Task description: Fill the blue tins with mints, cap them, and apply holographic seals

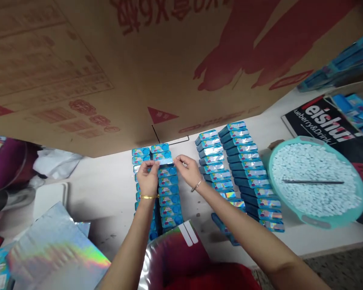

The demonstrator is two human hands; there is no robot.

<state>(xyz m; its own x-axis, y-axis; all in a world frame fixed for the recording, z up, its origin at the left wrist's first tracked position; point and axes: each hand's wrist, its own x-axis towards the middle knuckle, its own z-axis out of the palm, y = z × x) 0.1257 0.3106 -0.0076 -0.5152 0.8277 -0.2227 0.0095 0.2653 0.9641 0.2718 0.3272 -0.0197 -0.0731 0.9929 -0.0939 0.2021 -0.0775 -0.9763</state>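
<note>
Two hands of mine meet over the near-left rows of small blue rectangular packets (166,189) laid overlapping on the white tabletop (109,201). My left hand (147,179), with a gold bangle at the wrist, pinches one end of a pale blue strip (164,162) between thumb and fingers; my right hand (187,169), wearing a thin bracelet, has its fingers curled at the strip's other end, touching it. The strip lies across the upper packets of those rows. To the right stand two more overlapping rows of blue packets (238,169), then a round teal basin of small white tablets (316,181). A large brown cardboard sheet (109,60) leans over the tabletop's far side, and holographic silver bags (54,245) lie at lower left.
</note>
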